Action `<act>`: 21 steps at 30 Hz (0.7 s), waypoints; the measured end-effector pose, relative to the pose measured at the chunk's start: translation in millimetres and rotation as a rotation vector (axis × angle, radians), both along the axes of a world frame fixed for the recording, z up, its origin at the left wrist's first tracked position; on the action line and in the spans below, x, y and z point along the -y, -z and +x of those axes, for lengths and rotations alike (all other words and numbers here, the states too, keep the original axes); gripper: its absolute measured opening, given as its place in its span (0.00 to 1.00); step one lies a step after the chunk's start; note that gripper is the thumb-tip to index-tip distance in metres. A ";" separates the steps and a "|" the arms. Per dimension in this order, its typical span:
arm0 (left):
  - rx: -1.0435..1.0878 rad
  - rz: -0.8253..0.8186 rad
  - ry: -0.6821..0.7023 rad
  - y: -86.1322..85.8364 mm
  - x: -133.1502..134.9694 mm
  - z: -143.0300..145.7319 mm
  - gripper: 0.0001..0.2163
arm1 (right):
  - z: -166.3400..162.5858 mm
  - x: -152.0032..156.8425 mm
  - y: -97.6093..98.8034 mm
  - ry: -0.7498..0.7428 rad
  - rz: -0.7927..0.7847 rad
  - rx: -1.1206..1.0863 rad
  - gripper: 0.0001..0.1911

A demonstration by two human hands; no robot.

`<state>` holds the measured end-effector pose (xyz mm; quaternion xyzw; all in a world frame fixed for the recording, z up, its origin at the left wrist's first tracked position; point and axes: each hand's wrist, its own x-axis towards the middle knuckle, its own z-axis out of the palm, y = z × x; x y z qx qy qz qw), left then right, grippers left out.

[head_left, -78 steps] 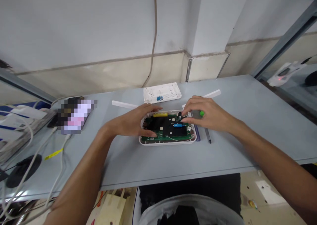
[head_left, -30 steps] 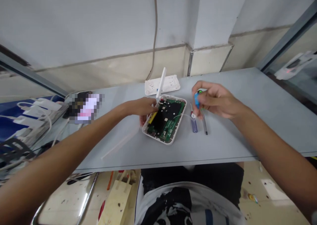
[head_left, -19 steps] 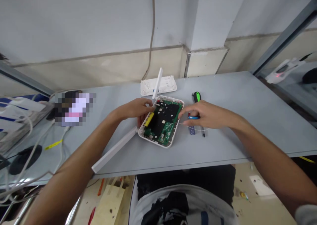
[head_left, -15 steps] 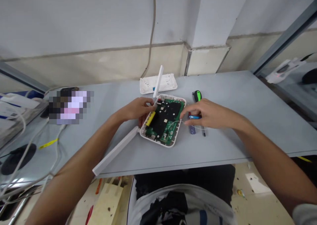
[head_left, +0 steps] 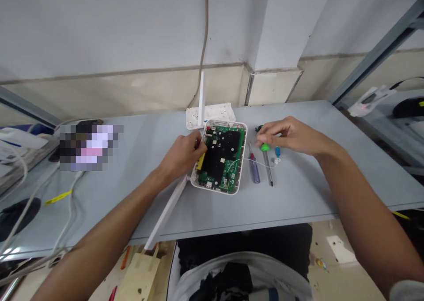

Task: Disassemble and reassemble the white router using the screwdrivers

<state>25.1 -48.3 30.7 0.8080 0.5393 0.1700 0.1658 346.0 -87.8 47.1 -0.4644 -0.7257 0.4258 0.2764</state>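
Observation:
An opened white router with a green circuit board, black plate and yellow part stands in front of me, its two white antennas sticking out to the left and back. My left hand grips its left side by the yellow part. To the right, my right hand has its fingers closed over the handle of a green and black screwdriver, its shaft pointing towards me. Beside it lies a purple-handled screwdriver. From the board a thin white wire runs across both tools to a small blue piece.
Behind the router, near the wall, lies a white cover. On the left are a blurred-out device, white cables and a black mouse. A white handheld device stands at far right.
My right hand has let go of the wire with its blue piece, now lying on the table, and moved up to the screwdriver's handle. The router has turned slightly under my left hand.

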 end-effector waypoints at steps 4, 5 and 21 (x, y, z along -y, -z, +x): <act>0.180 -0.011 -0.076 1.7 6.0 4.8 0.09 | -27.0 7.0 1.7 0.231 0.109 -0.093 0.18; 0.236 -0.024 -0.093 3.6 7.3 6.0 0.07 | -33.6 8.8 3.4 0.247 0.139 -0.074 0.17; 1.068 -0.575 -0.124 31.0 15.2 25.3 0.18 | -79.8 19.6 25.3 0.611 0.466 0.551 0.15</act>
